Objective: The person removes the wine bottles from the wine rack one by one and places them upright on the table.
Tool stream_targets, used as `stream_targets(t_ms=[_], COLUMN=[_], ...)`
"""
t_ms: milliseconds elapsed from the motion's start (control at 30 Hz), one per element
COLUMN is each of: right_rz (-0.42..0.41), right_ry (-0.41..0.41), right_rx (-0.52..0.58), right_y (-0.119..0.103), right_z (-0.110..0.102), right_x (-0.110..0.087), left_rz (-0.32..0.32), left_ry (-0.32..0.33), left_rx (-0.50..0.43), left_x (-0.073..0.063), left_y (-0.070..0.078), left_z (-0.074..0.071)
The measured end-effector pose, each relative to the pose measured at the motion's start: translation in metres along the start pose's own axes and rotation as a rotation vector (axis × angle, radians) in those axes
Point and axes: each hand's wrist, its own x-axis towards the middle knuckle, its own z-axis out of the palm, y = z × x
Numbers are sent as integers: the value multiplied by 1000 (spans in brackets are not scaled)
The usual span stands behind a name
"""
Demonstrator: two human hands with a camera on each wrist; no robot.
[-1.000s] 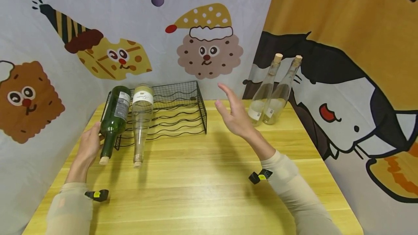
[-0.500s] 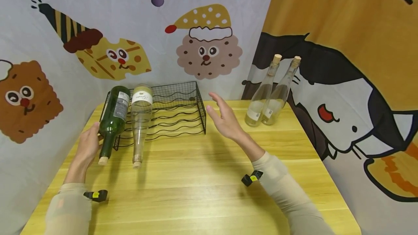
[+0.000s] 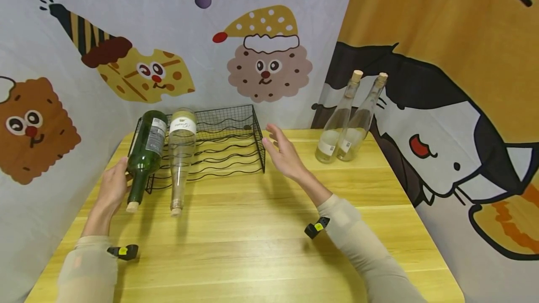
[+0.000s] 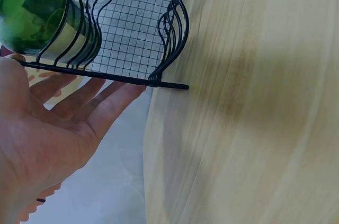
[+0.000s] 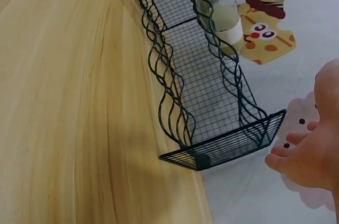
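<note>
A black wire wine rack point(image 3: 227, 153) stands at the back left of the table. On its upper tier lie a green bottle point(image 3: 145, 153) and a clear bottle point(image 3: 182, 153) with a white label, corked necks toward me. My left hand point(image 3: 112, 186) is at the rack's left end; in the left wrist view its extended fingers point(image 4: 114, 99) lie against the side panel, with the thumb at the upper edge. Fingers relaxed and holding nothing, my right hand point(image 3: 284, 155) is just beyond the rack's right end. The right wrist view shows that hand point(image 5: 312, 155) close to the end panel.
Two clear corked bottles, a nearer-left one point(image 3: 332, 134) and one beside it point(image 3: 355, 134), stand upright at the back right. The wooden table point(image 3: 252, 247) meets cartoon-printed cloth point(image 3: 168, 27) at the back and sides.
My right hand has moved left, from near the standing bottles to the rack's right end. The left hand, rack and bottles stay in place.
</note>
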Motion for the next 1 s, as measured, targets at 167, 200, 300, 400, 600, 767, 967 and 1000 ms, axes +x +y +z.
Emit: stream_targets(t_ms=[167, 200, 300, 400, 600, 767, 967, 1000], right_rz=[52, 65, 92, 118, 184, 242, 271, 273], right_ry=[-10, -14, -23, -28, -10, 12, 17, 15], right_rx=[39, 43, 46, 48, 61, 96, 153, 163], right_y=[6, 7, 10, 14, 18, 19, 22, 23], right_z=[5, 5, 7, 9, 12, 14, 17, 17], right_x=[6, 7, 11, 15, 22, 25, 29, 30], left_rz=[-1, -1, -1, -1, 1, -2, 0, 0], left_ry=[4, 4, 3, 6, 17, 11, 10, 12], left_rx=[-4, -4, -7, -4, 13, 33, 24, 21], left_x=[0, 0, 0, 0, 1, 2, 2, 2], left_y=[0, -1, -1, -1, -1, -1, -1, -1], left_z=[0, 0, 0, 0, 0, -1, 0, 0])
